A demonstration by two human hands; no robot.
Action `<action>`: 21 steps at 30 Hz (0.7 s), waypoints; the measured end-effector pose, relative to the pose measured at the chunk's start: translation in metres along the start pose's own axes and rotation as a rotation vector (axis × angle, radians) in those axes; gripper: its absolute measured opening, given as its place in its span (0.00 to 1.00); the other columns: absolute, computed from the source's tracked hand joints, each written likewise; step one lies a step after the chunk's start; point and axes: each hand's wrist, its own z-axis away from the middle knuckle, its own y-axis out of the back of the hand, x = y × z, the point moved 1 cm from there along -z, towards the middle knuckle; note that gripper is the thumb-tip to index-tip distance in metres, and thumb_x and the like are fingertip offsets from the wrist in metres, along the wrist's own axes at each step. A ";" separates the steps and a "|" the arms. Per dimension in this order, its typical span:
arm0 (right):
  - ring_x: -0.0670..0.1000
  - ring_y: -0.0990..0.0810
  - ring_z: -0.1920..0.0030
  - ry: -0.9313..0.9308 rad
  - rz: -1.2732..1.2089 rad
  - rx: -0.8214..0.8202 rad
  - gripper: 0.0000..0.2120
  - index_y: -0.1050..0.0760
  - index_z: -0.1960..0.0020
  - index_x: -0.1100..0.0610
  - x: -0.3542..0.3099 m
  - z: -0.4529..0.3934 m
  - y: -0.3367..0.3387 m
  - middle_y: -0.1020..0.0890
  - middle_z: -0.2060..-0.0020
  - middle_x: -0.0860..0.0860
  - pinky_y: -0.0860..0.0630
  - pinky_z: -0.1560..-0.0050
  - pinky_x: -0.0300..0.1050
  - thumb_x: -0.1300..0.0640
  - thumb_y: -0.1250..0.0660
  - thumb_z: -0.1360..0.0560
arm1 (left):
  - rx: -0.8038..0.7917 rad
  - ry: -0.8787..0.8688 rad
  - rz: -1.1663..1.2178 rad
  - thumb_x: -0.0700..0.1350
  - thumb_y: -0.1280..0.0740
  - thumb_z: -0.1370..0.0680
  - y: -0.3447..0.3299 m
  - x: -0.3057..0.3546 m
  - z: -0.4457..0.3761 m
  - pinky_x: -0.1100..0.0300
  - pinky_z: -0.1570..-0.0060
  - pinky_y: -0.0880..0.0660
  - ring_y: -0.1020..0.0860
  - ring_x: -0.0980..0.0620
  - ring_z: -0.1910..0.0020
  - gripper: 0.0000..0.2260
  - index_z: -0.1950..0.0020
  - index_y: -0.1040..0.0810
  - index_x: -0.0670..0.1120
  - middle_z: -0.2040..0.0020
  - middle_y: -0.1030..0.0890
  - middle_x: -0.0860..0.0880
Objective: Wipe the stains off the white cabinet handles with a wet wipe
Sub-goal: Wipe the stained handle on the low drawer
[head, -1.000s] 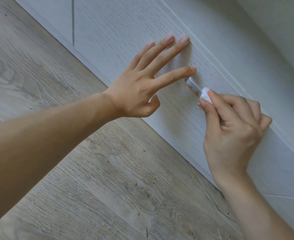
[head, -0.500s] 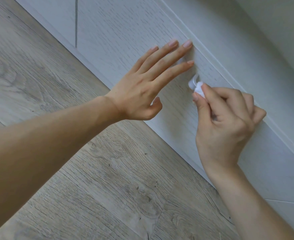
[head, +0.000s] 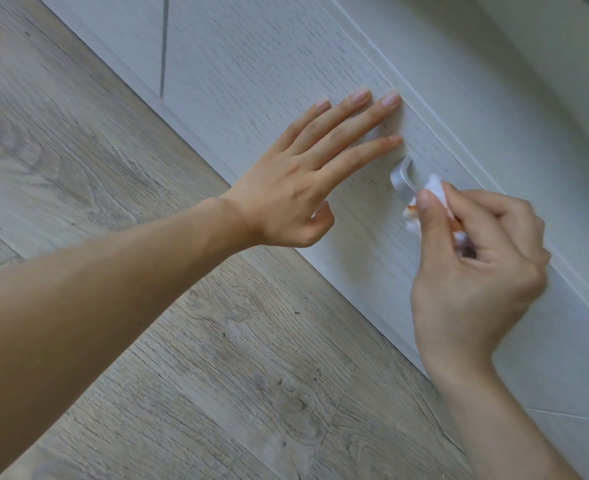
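We see a pale curved cabinet handle (head: 403,177) on the white woodgrain door (head: 269,64), its near end pressed by a crumpled white wet wipe (head: 435,188) smeared orange.

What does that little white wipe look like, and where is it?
The wet wipe is a small, crumpled white wad, soft like damp tissue. It has picked up orange smears. The right hand pinches it between thumb and fingers, so most of it is hidden; only bits poke out. It presses against the lower part of the silvery cabinet handle on the white cabinet front.
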 end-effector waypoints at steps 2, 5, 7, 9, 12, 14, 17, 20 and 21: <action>0.52 0.25 0.60 0.007 0.005 -0.020 0.06 0.18 0.50 0.53 -0.003 0.002 0.001 0.27 0.57 0.46 0.37 0.50 0.42 0.54 0.30 0.26 | -0.003 0.001 0.002 0.38 0.33 0.38 0.001 -0.001 0.000 0.45 0.27 0.46 0.44 0.39 0.25 0.38 0.26 0.36 0.41 0.26 0.39 0.37; 0.54 0.26 0.61 0.107 0.060 -0.044 0.07 0.17 0.50 0.55 -0.009 -0.005 -0.012 0.24 0.62 0.53 0.38 0.54 0.46 0.56 0.29 0.27 | -0.003 0.008 0.006 0.37 0.33 0.37 0.002 -0.002 0.000 0.45 0.26 0.46 0.44 0.39 0.25 0.38 0.27 0.36 0.41 0.26 0.39 0.37; 0.56 0.25 0.61 0.194 0.114 -0.038 0.06 0.17 0.51 0.56 -0.010 -0.010 -0.018 0.22 0.63 0.56 0.37 0.56 0.47 0.56 0.30 0.26 | -0.009 0.010 0.011 0.37 0.32 0.37 0.002 -0.001 0.000 0.46 0.26 0.47 0.44 0.40 0.25 0.38 0.26 0.36 0.41 0.26 0.39 0.37; 0.53 0.28 0.61 0.213 0.137 -0.033 0.06 0.17 0.51 0.55 -0.005 -0.010 -0.015 0.22 0.63 0.54 0.39 0.56 0.46 0.55 0.30 0.25 | -0.012 0.010 0.018 0.37 0.32 0.38 0.002 -0.002 -0.001 0.46 0.26 0.47 0.44 0.40 0.25 0.39 0.26 0.37 0.41 0.26 0.39 0.38; 0.51 0.30 0.61 0.197 0.146 -0.031 0.06 0.17 0.51 0.55 -0.002 -0.006 -0.006 0.22 0.64 0.54 0.41 0.55 0.46 0.55 0.31 0.25 | -0.006 0.013 0.014 0.36 0.32 0.38 0.002 -0.002 0.000 0.46 0.26 0.48 0.44 0.40 0.25 0.39 0.26 0.37 0.41 0.26 0.39 0.38; 0.51 0.29 0.61 0.175 0.153 -0.060 0.06 0.17 0.52 0.55 -0.004 -0.006 -0.006 0.24 0.64 0.52 0.41 0.55 0.45 0.55 0.31 0.25 | -0.002 0.014 0.010 0.37 0.32 0.38 0.001 0.000 0.000 0.47 0.26 0.48 0.44 0.40 0.25 0.39 0.26 0.37 0.41 0.26 0.39 0.38; 0.53 0.25 0.61 0.041 0.063 -0.047 0.06 0.17 0.52 0.55 -0.005 -0.007 -0.001 0.27 0.61 0.47 0.36 0.52 0.42 0.55 0.32 0.25 | 0.002 0.019 0.006 0.37 0.32 0.38 0.001 0.001 0.000 0.46 0.26 0.47 0.44 0.40 0.25 0.39 0.26 0.37 0.41 0.26 0.39 0.37; 0.55 0.22 0.60 -0.060 -0.064 -0.026 0.03 0.22 0.51 0.50 -0.008 -0.010 0.012 0.22 0.61 0.48 0.26 0.51 0.56 0.53 0.33 0.24 | -0.005 0.009 0.011 0.37 0.33 0.38 0.002 0.000 0.000 0.46 0.26 0.47 0.44 0.40 0.25 0.39 0.26 0.37 0.41 0.26 0.39 0.38; 0.54 0.22 0.59 -0.076 -0.092 -0.037 0.03 0.25 0.51 0.47 -0.011 -0.014 0.014 0.21 0.61 0.45 0.26 0.52 0.58 0.52 0.33 0.24 | -0.006 0.006 0.010 0.37 0.33 0.38 0.002 0.000 -0.001 0.46 0.26 0.47 0.44 0.40 0.25 0.39 0.26 0.37 0.41 0.26 0.39 0.38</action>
